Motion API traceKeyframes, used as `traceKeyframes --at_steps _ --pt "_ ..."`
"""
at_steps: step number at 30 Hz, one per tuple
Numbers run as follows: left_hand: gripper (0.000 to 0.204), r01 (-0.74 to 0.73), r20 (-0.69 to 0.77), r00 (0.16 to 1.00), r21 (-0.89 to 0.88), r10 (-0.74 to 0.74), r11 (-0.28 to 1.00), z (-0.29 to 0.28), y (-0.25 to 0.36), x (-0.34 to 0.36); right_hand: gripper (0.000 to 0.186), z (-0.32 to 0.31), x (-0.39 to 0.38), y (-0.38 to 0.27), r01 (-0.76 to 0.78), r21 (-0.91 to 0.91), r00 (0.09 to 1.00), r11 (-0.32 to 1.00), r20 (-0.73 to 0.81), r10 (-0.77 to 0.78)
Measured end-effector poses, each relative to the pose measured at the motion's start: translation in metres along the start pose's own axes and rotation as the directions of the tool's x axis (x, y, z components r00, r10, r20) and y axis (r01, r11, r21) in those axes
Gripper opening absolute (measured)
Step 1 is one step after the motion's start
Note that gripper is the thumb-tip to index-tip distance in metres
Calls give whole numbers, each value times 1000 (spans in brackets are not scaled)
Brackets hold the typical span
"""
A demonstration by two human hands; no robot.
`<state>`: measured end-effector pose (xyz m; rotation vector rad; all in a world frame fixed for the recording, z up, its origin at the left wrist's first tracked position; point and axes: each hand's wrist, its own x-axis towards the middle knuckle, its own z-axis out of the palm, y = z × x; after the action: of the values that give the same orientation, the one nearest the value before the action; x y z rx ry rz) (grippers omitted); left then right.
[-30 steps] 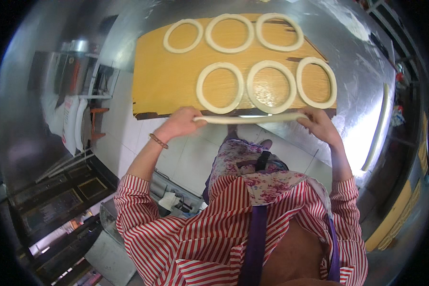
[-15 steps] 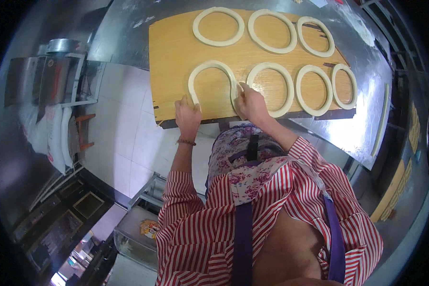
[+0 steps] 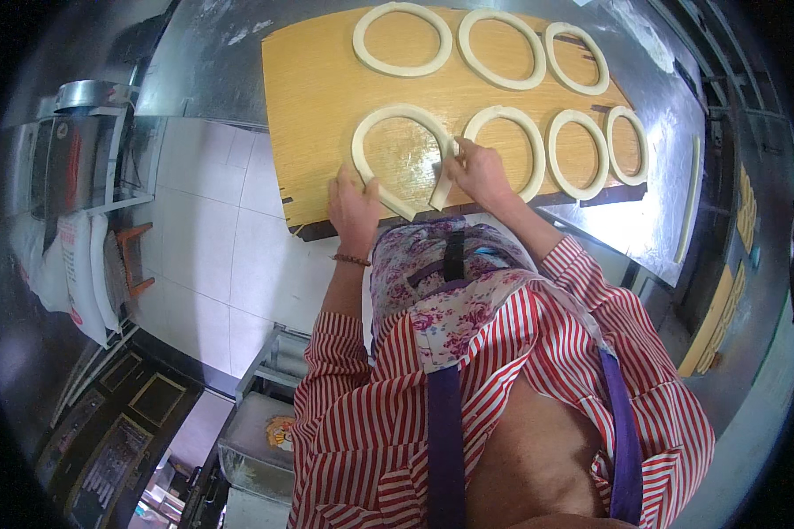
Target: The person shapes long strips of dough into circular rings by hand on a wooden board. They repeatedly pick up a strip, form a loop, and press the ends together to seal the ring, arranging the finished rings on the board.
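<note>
A pale dough rope [image 3: 381,117] lies on the wooden board [image 3: 309,97], curved into a nearly closed loop. Its two ends sit close together by the board's near edge, with a small gap between them. My left hand [image 3: 355,212] is at the loop's left side, thumb and fingers around the rope. At its right side my right hand [image 3: 485,176] pinches the rope, fingertips pressed together. Just right of that hand is a dough ring [image 3: 534,145], partly hidden by it. The exact contact under my left fingers is hard to make out.
More dough rings, such as the far-left one [image 3: 403,70] and the near-right one [image 3: 578,154], lie in two rows on the board. The board rests on a shiny metal table [image 3: 212,75]. Left of me stand a metal pot [image 3: 97,94] and white sacks [image 3: 84,273].
The dough rope's free ends have swung inward, turning an open arch into an almost closed loop. Both hands remain beside it, and the view has shifted slightly.
</note>
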<state>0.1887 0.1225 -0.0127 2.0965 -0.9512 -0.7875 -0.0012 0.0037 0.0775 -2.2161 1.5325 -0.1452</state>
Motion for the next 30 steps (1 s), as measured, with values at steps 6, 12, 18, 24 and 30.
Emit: traceKeyframes --at_steps 6,12,18,24,30 --pt "47 -317 -128 934 140 335 938 -4 23 65 26 3 59 -16 152 -207 985 966 -45 -164" --pt "37 -494 -9 869 65 495 867 3 27 106 33 13 92 1 149 -288 989 946 70 -134" --pt "35 -713 267 619 -205 739 671 -57 39 62 33 -31 40 -19 622 -63 760 781 290 -582" --pt "34 -815 594 319 -226 738 534 -44 43 44 15 -22 8 5 790 -83 586 608 395 -707" --pt "42 -786 599 372 -204 709 584 -33 55 33 19 -32 -4 22 753 -3 599 658 415 -685"
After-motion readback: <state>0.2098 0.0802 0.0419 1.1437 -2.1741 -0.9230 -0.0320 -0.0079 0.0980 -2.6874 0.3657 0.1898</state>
